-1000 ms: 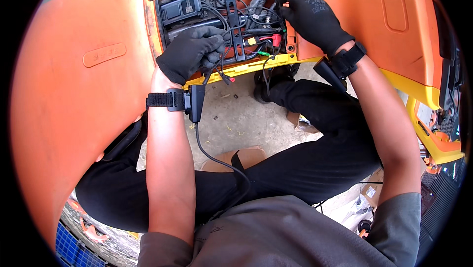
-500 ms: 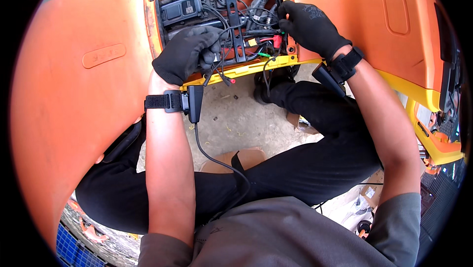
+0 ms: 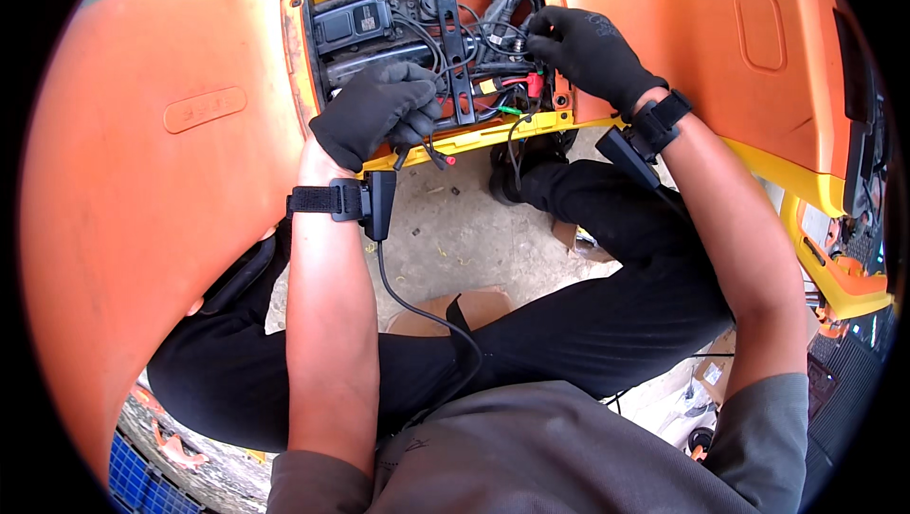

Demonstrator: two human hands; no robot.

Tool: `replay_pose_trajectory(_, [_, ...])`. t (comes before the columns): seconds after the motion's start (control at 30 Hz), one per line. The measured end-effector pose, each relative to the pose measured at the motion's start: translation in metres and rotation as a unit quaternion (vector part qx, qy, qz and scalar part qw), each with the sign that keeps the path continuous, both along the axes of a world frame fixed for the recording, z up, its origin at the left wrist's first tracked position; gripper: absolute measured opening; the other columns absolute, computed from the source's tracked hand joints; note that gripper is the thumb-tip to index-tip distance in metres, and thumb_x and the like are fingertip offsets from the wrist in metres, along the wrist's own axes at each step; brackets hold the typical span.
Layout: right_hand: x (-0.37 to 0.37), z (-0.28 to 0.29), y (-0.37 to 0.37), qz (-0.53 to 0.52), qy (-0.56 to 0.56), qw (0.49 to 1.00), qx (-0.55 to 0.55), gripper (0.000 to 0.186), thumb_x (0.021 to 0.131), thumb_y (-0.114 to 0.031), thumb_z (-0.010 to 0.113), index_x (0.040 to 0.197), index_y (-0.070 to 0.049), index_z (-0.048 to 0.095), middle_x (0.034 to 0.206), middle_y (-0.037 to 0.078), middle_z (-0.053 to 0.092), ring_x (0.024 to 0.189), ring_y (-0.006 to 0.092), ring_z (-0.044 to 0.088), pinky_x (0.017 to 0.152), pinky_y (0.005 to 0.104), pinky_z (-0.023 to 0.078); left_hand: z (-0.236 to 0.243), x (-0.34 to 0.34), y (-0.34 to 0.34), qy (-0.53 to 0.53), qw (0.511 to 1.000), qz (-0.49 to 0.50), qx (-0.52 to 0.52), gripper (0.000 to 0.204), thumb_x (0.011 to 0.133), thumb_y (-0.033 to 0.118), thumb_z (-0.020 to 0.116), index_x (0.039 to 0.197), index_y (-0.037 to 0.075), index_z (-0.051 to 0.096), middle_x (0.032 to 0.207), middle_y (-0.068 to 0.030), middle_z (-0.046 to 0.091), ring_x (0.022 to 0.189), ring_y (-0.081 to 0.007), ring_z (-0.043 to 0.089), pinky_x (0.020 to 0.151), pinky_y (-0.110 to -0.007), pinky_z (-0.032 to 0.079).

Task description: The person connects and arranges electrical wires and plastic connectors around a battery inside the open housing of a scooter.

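A large orange plastic body panel (image 3: 161, 192) stands in front of me, with an open yellow-rimmed compartment (image 3: 493, 135) at its top middle. Inside it lie a black box (image 3: 353, 23), a black bracket (image 3: 453, 49) and a tangle of black, red and green wires (image 3: 507, 87). My left hand (image 3: 374, 116), in a black glove, is closed around wires at the compartment's lower left, and a red-tipped lead hangs below it. My right hand (image 3: 588, 49), also gloved, pinches the wires at the upper right of the compartment.
Black straps with small devices sit on both wrists, and a black cable (image 3: 417, 310) runs from the left one down to my lap. My legs in black trousers are folded beneath, over a concrete floor (image 3: 455, 229). More orange and yellow parts (image 3: 844, 277) stand at the right.
My left hand has shifted slightly on the wires at the lower left. My right hand has moved a little down and left into the wire bundle.
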State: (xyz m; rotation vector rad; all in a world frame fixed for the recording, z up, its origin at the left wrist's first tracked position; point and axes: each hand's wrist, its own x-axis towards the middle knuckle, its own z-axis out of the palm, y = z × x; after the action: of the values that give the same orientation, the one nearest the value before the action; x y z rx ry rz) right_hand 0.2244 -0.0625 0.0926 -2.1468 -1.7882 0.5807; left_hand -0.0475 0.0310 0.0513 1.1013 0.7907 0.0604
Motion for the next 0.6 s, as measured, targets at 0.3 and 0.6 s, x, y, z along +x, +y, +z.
replay_pose_trajectory(0.3, [-0.004,-0.006,0.006,-0.040,0.025,0.999,-0.017,0.021,0.086,-0.023,0.067,0.101,-0.007,0.068,0.089,0.015,0.070,0.085,0.0329,0.068,0.078,0.0421,0.053,0.004,0.010,-0.009,-0.013,1.000,-0.012,-0.006,0.023,0.098,0.022,0.060,0.112,0.004,0.062,0.086,-0.0033,0.069,0.068,-0.0088,0.064,0.061,-0.023,0.052])
replay_pose_trajectory(0.6, [0.005,0.017,0.016,-0.114,0.273,0.951,-0.089,0.029,0.098,-0.028,0.060,0.120,-0.009,0.063,0.078,-0.002,0.063,0.057,0.0034,0.046,0.050,0.0196,0.036,-0.001,0.010,-0.008,0.014,0.999,-0.029,0.016,0.024,0.097,0.022,0.061,0.111,0.003,0.061,0.085,-0.0038,0.068,0.066,-0.0094,0.063,0.060,-0.024,0.053])
